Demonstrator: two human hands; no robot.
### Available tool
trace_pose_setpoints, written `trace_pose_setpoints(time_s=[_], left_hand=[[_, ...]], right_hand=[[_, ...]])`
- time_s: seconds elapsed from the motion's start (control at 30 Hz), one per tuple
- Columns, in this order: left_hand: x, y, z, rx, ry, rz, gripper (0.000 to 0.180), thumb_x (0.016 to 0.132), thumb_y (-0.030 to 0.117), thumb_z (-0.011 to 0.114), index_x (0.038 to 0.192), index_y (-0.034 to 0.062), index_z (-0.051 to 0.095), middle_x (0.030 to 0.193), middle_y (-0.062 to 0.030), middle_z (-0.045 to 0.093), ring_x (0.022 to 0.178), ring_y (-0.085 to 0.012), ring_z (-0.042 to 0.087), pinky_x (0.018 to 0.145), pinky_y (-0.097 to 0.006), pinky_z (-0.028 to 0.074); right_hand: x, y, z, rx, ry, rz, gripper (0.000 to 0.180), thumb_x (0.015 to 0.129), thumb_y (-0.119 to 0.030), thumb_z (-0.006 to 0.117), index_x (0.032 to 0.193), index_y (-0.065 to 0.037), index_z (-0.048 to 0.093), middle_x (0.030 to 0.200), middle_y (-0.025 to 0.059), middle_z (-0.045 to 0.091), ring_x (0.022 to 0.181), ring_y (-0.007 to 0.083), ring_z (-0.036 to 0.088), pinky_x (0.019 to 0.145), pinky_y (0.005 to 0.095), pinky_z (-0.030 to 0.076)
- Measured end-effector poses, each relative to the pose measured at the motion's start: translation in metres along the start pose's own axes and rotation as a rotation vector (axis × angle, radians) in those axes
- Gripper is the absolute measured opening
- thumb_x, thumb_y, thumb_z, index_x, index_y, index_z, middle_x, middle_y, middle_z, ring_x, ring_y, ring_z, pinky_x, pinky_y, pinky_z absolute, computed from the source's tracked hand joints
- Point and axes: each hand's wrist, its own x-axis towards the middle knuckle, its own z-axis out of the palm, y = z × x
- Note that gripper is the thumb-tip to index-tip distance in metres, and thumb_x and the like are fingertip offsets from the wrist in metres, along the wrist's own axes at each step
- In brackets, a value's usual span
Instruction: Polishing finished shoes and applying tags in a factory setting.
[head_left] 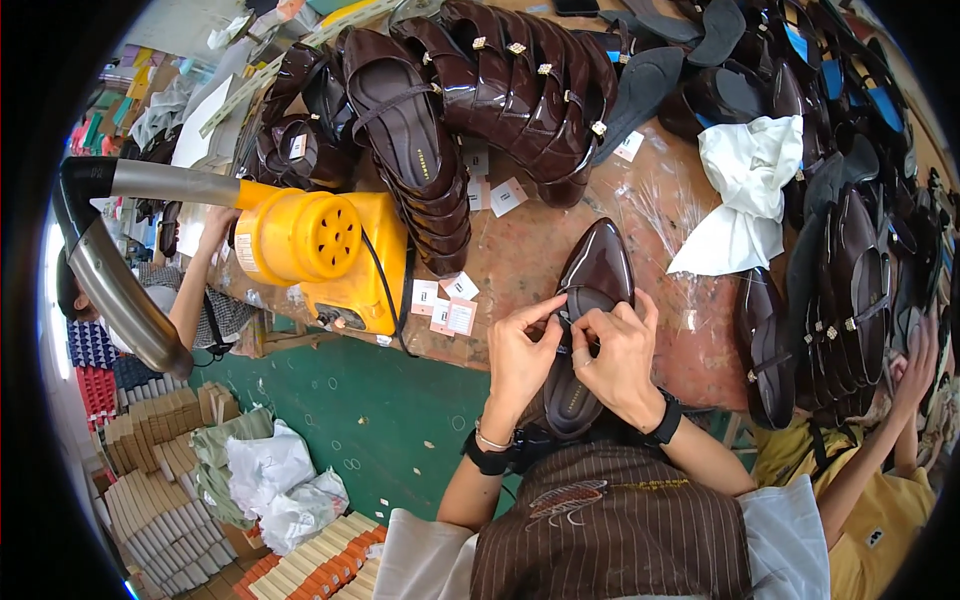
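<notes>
A glossy dark brown pointed shoe (pixel 598 258) stands at the table's front edge, toe pointing away from me and heel near my apron. My left hand (pixel 522 350) grips its left side, thumb and index finger closed at the strap across the opening. Over the right side, my right hand (pixel 615 360) is closed in a pinch at the same strap, with its little finger side resting along the shoe's edge. Whatever small part sits between the right fingertips is hidden. The dark insole shows below my hands.
A yellow blower (pixel 320 240) with a bent metal pipe (pixel 130 290) stands at left. Stacked brown shoes (pixel 405 130), small tags (pixel 460 315), white crumpled cloth (pixel 750 190) and clear plastic fasteners (pixel 660 215) lie on the table (pixel 520 265). Co-workers' hands appear at both sides. Boxes fill the floor at lower left.
</notes>
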Motion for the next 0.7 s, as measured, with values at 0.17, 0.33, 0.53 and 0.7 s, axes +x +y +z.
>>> trace_pose_setpoints(time_s=[0.17,0.33,0.53,0.7], left_hand=[[0.0,0.0,0.001,0.015,0.005,0.006,0.03,0.083,-0.002,0.062,0.11,0.0056,0.073,0.077,-0.0071,0.072,0.065,-0.0056,0.06,0.06,-0.023,0.048],[0.0,0.003,0.0,0.039,0.013,-0.01,0.03,0.083,-0.001,0.063,0.109,0.0068,0.074,0.076,-0.0081,0.072,0.066,-0.0061,0.061,0.062,-0.023,0.049],[0.0,0.007,0.0,0.053,0.002,-0.003,0.029,0.081,0.001,0.063,0.108,0.0061,0.073,0.085,-0.0189,0.071,0.07,-0.02,0.069,0.067,-0.03,0.052],[-0.001,0.007,0.0,0.09,0.018,0.022,0.027,0.082,0.001,0.064,0.107,0.0072,0.075,0.078,-0.0128,0.072,0.069,-0.0132,0.065,0.066,-0.027,0.051]], right_hand=[[0.002,0.0,0.004,-0.029,0.015,0.002,0.006,0.073,-0.007,0.068,0.071,-0.008,0.062,0.062,0.0054,0.061,0.069,0.0235,0.055,0.103,0.0489,0.033],[0.002,-0.001,0.006,-0.039,0.005,0.008,0.006,0.074,-0.009,0.068,0.072,-0.008,0.062,0.063,0.0063,0.061,0.071,0.0238,0.055,0.103,0.0489,0.032],[0.002,-0.003,0.007,-0.066,0.013,0.01,0.005,0.076,-0.01,0.067,0.074,-0.008,0.062,0.064,0.007,0.062,0.072,0.0241,0.055,0.104,0.0486,0.031],[0.002,-0.001,0.014,-0.046,0.088,0.018,0.006,0.08,-0.01,0.067,0.075,-0.008,0.063,0.064,0.0064,0.063,0.07,0.0233,0.055,0.102,0.0471,0.033]])
